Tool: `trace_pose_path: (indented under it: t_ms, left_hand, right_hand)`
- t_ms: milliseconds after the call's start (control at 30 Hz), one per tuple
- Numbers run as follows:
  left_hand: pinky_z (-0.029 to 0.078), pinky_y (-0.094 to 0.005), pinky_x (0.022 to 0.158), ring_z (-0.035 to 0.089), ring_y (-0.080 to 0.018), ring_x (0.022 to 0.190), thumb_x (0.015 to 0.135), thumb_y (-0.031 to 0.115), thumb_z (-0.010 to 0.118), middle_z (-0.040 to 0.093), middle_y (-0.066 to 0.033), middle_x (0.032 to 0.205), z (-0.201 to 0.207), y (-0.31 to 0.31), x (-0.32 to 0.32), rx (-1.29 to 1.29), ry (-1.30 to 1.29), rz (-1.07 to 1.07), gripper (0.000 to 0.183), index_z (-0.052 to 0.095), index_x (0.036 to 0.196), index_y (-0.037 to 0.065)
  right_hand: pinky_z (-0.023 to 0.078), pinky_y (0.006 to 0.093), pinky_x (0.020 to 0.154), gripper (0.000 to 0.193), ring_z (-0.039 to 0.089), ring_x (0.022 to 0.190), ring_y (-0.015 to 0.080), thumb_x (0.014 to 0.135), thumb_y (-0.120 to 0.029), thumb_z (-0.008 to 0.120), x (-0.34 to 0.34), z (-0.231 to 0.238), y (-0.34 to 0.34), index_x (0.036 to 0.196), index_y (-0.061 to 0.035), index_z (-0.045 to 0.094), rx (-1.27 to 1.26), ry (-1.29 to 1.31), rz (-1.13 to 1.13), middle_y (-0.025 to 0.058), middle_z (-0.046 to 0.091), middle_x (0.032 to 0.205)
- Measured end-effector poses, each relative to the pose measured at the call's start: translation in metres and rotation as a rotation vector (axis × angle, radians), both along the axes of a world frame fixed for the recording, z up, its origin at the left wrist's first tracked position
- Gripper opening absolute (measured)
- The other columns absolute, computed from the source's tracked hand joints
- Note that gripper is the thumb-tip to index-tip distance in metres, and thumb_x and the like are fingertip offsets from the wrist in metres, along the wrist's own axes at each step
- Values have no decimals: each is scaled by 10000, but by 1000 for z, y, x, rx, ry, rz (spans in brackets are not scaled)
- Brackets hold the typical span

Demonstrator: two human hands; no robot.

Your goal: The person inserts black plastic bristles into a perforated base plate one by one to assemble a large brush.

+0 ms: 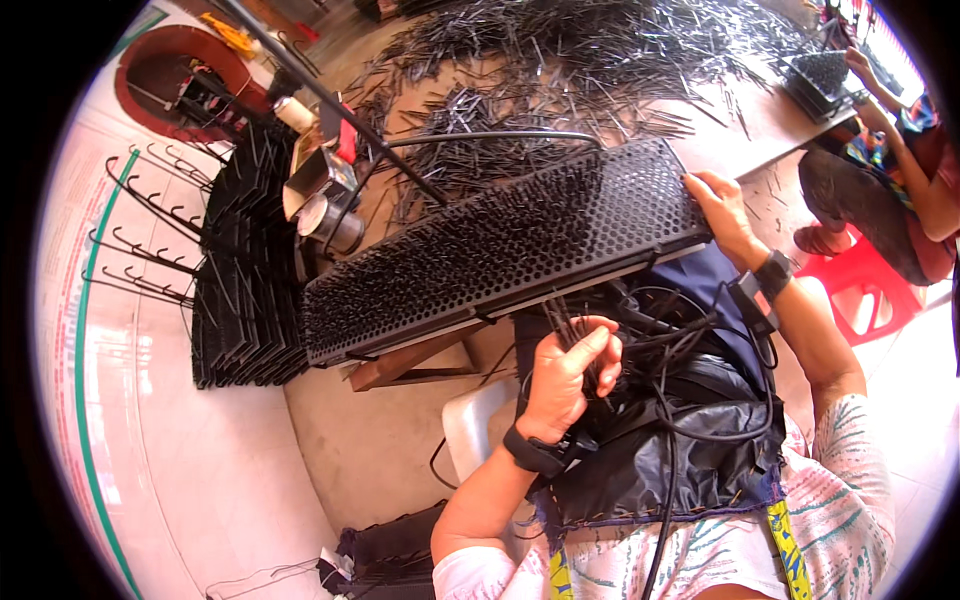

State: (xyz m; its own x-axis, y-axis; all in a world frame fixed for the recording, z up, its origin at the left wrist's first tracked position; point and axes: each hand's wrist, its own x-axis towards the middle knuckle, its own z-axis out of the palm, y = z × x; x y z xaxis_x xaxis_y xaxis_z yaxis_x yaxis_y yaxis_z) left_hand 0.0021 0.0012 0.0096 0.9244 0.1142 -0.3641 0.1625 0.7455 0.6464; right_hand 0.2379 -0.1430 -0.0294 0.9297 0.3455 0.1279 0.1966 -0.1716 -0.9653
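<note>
Head view. The person is sitting with a long black perforated board (650, 205) slanting across in front, its left end lying lower in view and its right end higher. Short dark pieces are crowding the holes over the left and middle stretch; toward the right end the holes are showing bare.

Right hand (722, 212): grip is closing around the board's right end, thumb lying along the edge; the fingers underneath are mostly hidden. Dark band (773, 273) circling that wrist.

Left hand (575, 372): grip is closing on a small bunch of thin dark strips (560, 320), thumb pressing against curled fingers. The strips are pointing up toward the board's near edge, close to its underside; whether they are touching it, cannot tell. A second band is circling this wrist.

Black cables (665, 385) are looping over the lap, above a shiny black apron (650, 465). A brown wooden support (405, 365) is showing below the board.

Beyond the board, loose black strips (560, 55) are spreading in heaps over the table (715, 120). To the left, black panels (245, 310) are standing stacked, near hooked rods (150, 205); a reddish-brown basin (125, 75) is sitting farther up. At far right a co-worker (935, 190) is reaching toward another dark block (820, 80), beside a red stool (870, 290).
</note>
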Motion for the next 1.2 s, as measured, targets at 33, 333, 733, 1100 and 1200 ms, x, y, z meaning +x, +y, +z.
trace_pose_path:
  t_ms: [33, 333, 733, 1100, 1200]
  left_hand:
    - [351, -212, 385, 473, -119, 480, 834, 101, 502, 550, -67, 696, -2, -1, 0, -12, 14, -1, 100, 541, 885, 25]
    - [347, -217, 384, 472, -123, 479, 832, 99, 502, 547, -64, 688, -4, -3, 2, 8, -2, -13, 90, 535, 875, 27]
    - [335, -225, 394, 449, -127, 478, 846, 117, 478, 521, -71, 686, 8, 3, 0, 148, 62, 160, 114, 532, 890, 28]
    - [296, -208, 384, 380, -86, 458, 872, 146, 435, 469, -33, 674, 34, 37, 7, -8, -106, 208, 143, 520, 918, 40]
    - [295, -208, 390, 374, -87, 466, 875, 140, 426, 465, -34, 681, 52, 33, 17, -34, -133, 197, 150, 515, 936, 36]
  right_hand:
    - [384, 229, 574, 213, 459, 640, 83, 791, -189, 536, -3, -1, 1, 817, 11, 601, 109, 134, -15, 10, 539, 675]
    - [377, 242, 557, 220, 442, 609, 78, 810, -176, 509, -48, 2, -5, 768, 31, 572, 111, 170, -159, 18, 525, 643]
    - [398, 246, 651, 252, 494, 731, 114, 828, -159, 478, -54, -21, -12, 893, 76, 540, -171, -101, -164, 79, 566, 753]
    - [421, 229, 804, 274, 533, 927, 130, 850, -34, 470, -88, 50, -27, 1111, 48, 454, -16, -466, -23, 104, 562, 1000]
    - [444, 221, 756, 213, 561, 856, 110, 857, -41, 453, -105, 66, -19, 1047, 41, 505, 3, -409, 271, 83, 589, 929]
